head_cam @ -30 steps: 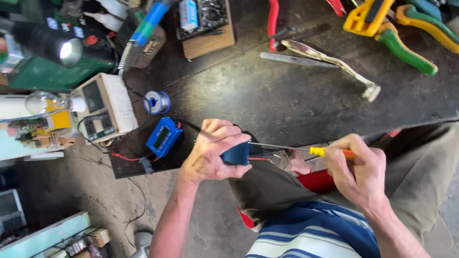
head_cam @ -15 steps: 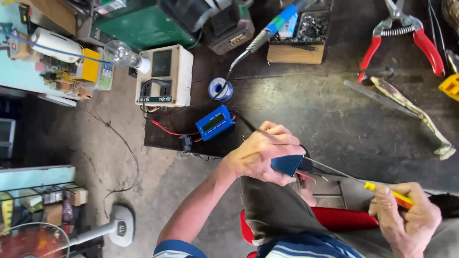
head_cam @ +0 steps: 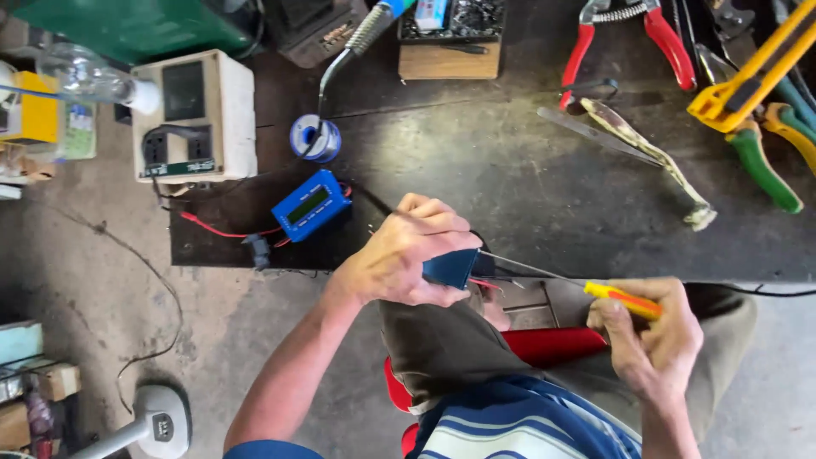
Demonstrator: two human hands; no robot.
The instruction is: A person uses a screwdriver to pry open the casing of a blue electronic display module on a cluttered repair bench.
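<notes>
Head view looks straight down on a dark, scuffed counter (head_cam: pixel 510 178) that fills the upper frame, with a grey concrete floor (head_cam: pixel 102 280) to its left. At about 10 o'clock on the counter stands a cream box-shaped power unit (head_cam: pixel 229 119) with a dark screen and sockets. At 1 o'clock lie red-handled pliers (head_cam: pixel 633 38), and at 2 o'clock a yellow tool (head_cam: pixel 748 81) crosses green-handled pliers (head_cam: pixel 765 161). Just left of centre sits a blue meter (head_cam: pixel 311 205) with a pale display and a red lead, and above it a small spool of solder (head_cam: pixel 315 138).

At the counter's near edge, the left hand (head_cam: pixel 408 259) closes its fingers around a small dark blue casing (head_cam: pixel 450 268), which juts from the hand toward 3 o'clock. The casing looks wedge-shaped, matte, with thin red wires showing below it.

The right hand (head_cam: pixel 654 336), at 4 o'clock from the casing, grips a screwdriver (head_cam: pixel 625 299) by its yellow and orange handle. Its thin metal shaft runs toward 10 o'clock and meets the casing at the right face, so the two hands stand well apart with the shaft bridging them.
</notes>
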